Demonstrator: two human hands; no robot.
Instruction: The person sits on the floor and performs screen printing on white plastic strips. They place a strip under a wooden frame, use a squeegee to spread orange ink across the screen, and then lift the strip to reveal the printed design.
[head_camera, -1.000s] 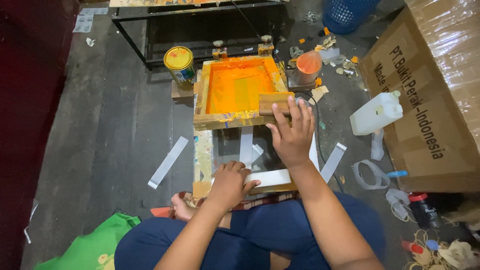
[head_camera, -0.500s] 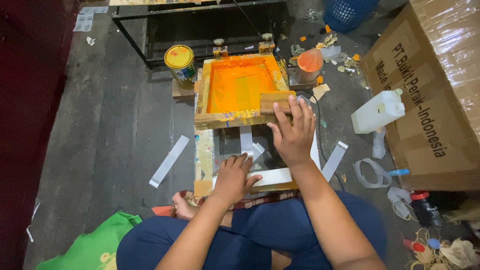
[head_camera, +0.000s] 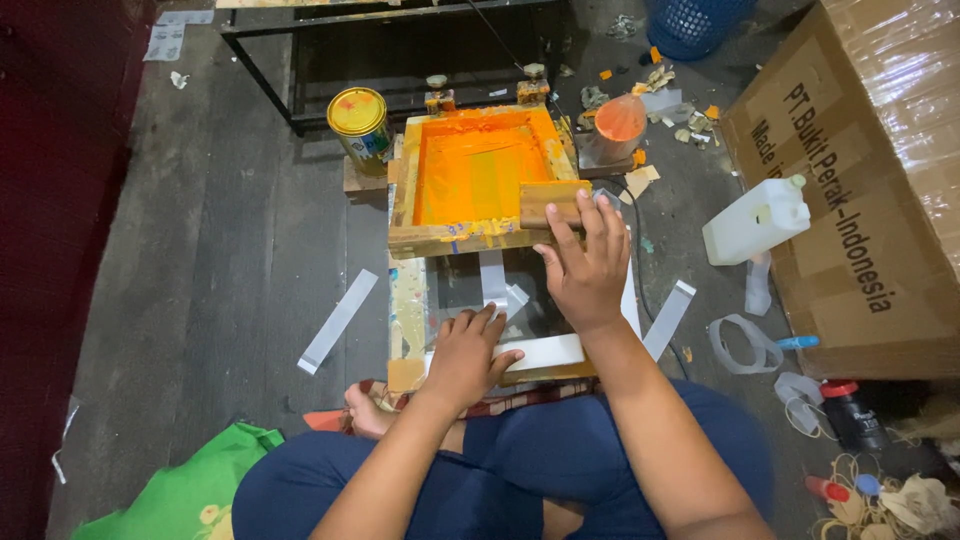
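Head view: both hands' fingers spread flat, gripping nothing, on white strip (head_camera: 540, 352) under orange-inked wooden screen frame (head_camera: 480, 180).

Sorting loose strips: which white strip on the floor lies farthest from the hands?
The white strip left of the printing board, alone on bare floor; the other strip lies right beside the right hand.

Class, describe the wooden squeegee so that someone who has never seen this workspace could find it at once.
Start at the wooden printing frame flooded with orange ink, in front of the seated person. At its near right corner, just above the right hand, lies the squeegee. It is a plain brown wooden block, the only bare-wood piece lying on the orange screen.
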